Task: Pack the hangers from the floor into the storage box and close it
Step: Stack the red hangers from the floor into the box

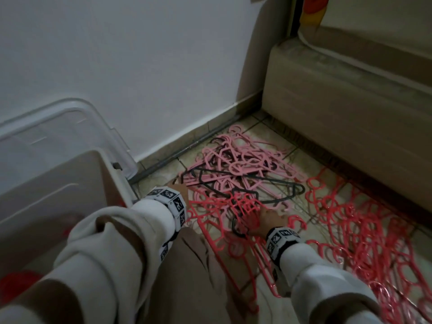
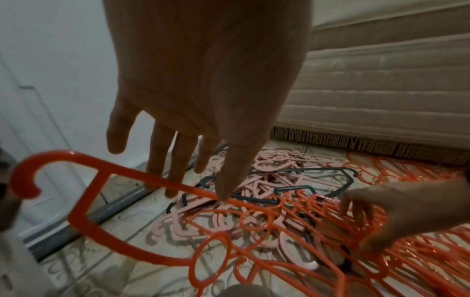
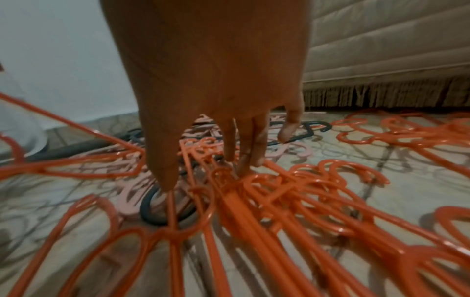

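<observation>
Lower left of the head view: storage box (image 1: 70, 183), pale plastic, open, its clear lid (image 1: 58, 127) leaning on the wall behind. A blurred patch of red low inside the box, too unclear to name.

Centre, on the tiled floor (image 1: 163, 169): tangled pile of pink hangers (image 1: 233, 157), thin, hooks turned all ways, with a few black hangers (image 1: 275, 183) lying flat across them, long axis running left to right.

Left hand (image 2: 203, 90) above the pile, fingers straight and spread, thumb tip touching one orange hanger (image 2: 106, 170) tilted up off the floor, hook toward the left edge of the wrist view.

Right hand (image 3: 211, 80) with fingers pushed down into a bunch of orange hangers (image 3: 267, 191); grip cannot be told.

Right side: many more orange hangers (image 1: 364, 230) spread beside the beige sofa base (image 1: 350, 108), long axes roughly parallel, running toward the lower right.
</observation>
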`<state>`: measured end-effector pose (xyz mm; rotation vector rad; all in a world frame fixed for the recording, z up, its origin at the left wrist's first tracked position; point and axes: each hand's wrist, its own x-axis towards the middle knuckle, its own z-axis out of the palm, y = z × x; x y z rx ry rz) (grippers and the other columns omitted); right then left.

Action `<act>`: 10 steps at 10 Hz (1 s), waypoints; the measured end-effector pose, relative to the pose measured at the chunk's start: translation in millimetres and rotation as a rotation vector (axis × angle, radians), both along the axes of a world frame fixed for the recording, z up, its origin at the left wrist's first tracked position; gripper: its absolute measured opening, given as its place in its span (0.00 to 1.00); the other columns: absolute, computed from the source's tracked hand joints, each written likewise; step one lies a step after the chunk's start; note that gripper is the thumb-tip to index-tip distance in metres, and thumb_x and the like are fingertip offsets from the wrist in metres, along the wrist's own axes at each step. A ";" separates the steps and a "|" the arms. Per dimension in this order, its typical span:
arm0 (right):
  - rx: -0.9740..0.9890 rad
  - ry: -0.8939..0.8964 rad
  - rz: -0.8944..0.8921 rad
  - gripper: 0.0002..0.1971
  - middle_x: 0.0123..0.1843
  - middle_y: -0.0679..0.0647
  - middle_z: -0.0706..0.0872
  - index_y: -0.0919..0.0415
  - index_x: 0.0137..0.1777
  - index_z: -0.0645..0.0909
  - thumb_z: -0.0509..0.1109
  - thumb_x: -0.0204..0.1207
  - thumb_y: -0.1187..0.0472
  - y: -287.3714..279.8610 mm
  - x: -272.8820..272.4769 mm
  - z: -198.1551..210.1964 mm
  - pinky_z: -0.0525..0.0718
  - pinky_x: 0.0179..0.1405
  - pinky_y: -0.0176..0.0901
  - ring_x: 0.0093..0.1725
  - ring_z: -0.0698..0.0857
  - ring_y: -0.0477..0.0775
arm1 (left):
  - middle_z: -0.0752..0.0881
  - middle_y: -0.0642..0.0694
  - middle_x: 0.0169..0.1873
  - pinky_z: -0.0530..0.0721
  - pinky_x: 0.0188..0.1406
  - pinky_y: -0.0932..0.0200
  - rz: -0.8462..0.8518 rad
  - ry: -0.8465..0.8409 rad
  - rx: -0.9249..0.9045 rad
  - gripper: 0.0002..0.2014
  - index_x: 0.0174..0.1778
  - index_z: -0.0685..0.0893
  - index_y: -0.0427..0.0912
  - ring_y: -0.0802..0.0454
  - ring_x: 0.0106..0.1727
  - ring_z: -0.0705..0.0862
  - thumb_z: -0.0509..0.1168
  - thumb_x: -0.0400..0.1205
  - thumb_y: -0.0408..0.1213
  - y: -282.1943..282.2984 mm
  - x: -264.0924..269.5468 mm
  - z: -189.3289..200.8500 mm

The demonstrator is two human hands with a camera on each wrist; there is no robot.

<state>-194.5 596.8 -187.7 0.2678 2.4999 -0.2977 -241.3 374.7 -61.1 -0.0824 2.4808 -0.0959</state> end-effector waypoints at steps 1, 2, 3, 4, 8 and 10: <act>0.018 0.031 -0.020 0.25 0.71 0.55 0.78 0.55 0.71 0.70 0.64 0.76 0.46 -10.2 -2.3 -12.3 0.66 0.73 0.60 0.71 0.76 0.58 | 0.59 0.51 0.27 0.58 0.24 0.67 -0.126 -0.014 -0.099 0.23 0.26 0.56 0.48 0.59 0.26 0.58 0.59 0.84 0.35 -0.7 1.3 -15.8; 0.003 0.065 -0.031 0.15 0.61 0.53 0.85 0.53 0.62 0.79 0.60 0.79 0.50 -20.7 -2.8 -21.4 0.73 0.69 0.58 0.62 0.82 0.58 | 0.59 0.51 0.27 0.57 0.24 0.66 -0.158 0.016 -0.064 0.23 0.26 0.56 0.47 0.58 0.25 0.57 0.58 0.84 0.34 6.5 9.9 -14.5; -0.038 0.121 -0.022 0.16 0.58 0.56 0.86 0.57 0.62 0.79 0.59 0.78 0.53 -23.3 -1.0 -29.0 0.83 0.58 0.51 0.56 0.85 0.58 | 0.59 0.49 0.26 0.57 0.23 0.65 -0.157 0.060 -0.053 0.22 0.25 0.56 0.47 0.57 0.25 0.57 0.57 0.85 0.33 10.0 7.5 -15.5; -0.036 0.129 -0.034 0.20 0.66 0.59 0.80 0.61 0.69 0.70 0.58 0.80 0.52 -22.6 3.9 -28.1 0.79 0.58 0.50 0.61 0.82 0.59 | 0.64 0.48 0.23 0.59 0.18 0.65 -0.220 0.025 -0.093 0.21 0.24 0.62 0.44 0.56 0.22 0.61 0.54 0.83 0.26 11.7 5.8 -10.3; -0.097 0.208 -0.195 0.18 0.58 0.59 0.86 0.59 0.68 0.72 0.54 0.83 0.54 -27.4 -3.1 -20.6 0.67 0.71 0.59 0.59 0.83 0.60 | 0.83 0.49 0.48 0.78 0.40 0.56 -0.147 0.093 0.382 0.16 0.64 0.79 0.42 0.47 0.45 0.81 0.49 0.87 0.34 15.7 -1.0 -11.8; -0.244 0.244 -0.167 0.17 0.60 0.65 0.84 0.66 0.62 0.77 0.56 0.83 0.56 -5.4 1.0 -7.0 0.78 0.54 0.48 0.60 0.82 0.64 | 0.84 0.40 0.55 0.75 0.48 0.57 -0.098 0.004 0.488 0.15 0.60 0.81 0.35 0.44 0.55 0.82 0.50 0.85 0.27 32.9 7.4 -28.2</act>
